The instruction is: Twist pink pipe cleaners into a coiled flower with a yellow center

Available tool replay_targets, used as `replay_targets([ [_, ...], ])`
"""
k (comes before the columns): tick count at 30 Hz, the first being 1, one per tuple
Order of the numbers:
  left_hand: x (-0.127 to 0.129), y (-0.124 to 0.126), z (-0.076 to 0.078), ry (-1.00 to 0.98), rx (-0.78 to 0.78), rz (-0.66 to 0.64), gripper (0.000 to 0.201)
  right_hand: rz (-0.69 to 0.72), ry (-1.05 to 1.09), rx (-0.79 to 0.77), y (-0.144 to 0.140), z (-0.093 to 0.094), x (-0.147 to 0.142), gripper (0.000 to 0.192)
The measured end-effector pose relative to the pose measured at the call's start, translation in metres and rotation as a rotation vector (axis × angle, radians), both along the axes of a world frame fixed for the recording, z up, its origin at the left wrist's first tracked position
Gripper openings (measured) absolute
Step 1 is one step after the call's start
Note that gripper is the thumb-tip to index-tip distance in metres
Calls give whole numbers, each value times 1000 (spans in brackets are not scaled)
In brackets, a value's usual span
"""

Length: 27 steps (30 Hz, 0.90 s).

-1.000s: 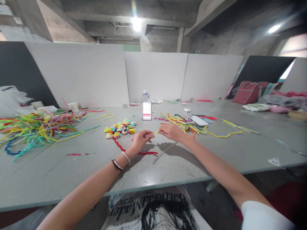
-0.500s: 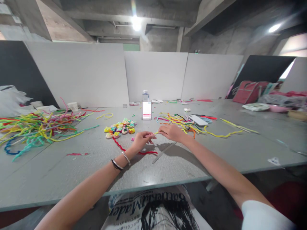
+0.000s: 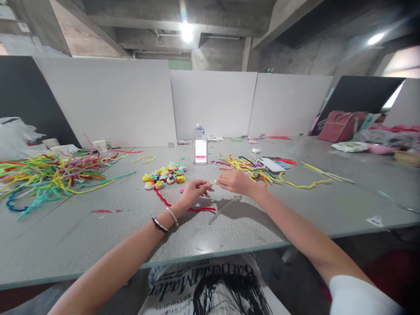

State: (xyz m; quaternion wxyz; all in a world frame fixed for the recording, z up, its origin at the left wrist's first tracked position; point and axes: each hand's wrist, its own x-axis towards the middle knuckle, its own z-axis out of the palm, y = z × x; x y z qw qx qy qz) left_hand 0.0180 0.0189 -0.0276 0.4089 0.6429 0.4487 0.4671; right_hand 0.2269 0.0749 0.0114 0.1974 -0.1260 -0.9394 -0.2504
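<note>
Grip was kept at the fingertips of both hands: a small piece (image 3: 215, 181) was pinched between the left hand (image 3: 197, 188) and the right hand (image 3: 234, 180), above the table (image 3: 183, 245), though its exact shape was too small to be told.

At the far left, a heap of coloured strings (image 3: 62, 170) had been left untouched over the last second. Next to the right, a pile of small flowers (image 3: 166, 175) was likewise undisturbed, with a red string (image 3: 202, 210) stretched from its near edge and partly hidden by the left arm.

With the left hand, a slight change was seen: its fingertips had been brought a little rightward and lower, nearer to those of the right hand. The yellow strip that had shown between the hands a second earlier had been reduced to a pale speck. A fine adjustment of the held piece was suggested by this, since nothing new had been taken up.

Below the right hand, a grey rod (image 3: 225, 210) was left lying aslant, apart from the fingertips. Beyond that hand, a loose tangle of strings (image 3: 241, 165) and a white phone (image 3: 272, 165) had not been shifted.
</note>
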Motion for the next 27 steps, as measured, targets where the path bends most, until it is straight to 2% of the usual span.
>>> replay_targets([
  [8, 0, 3, -6, 26, 19, -68, 43, 46, 35, -92, -7, -2, -7, 32],
  [13, 1, 2, -5, 13, 51, -52, 43, 17, 136, -164, -3, -4, -8, 30],
  [19, 1, 4, -5, -24, 94, 12, 41, 31, 163, -148, 6, 0, -1, 30],
  [27, 3, -3, 2, 8, 51, 2, 37, 56, 112, -119, 10, -1, -1, 31],
])
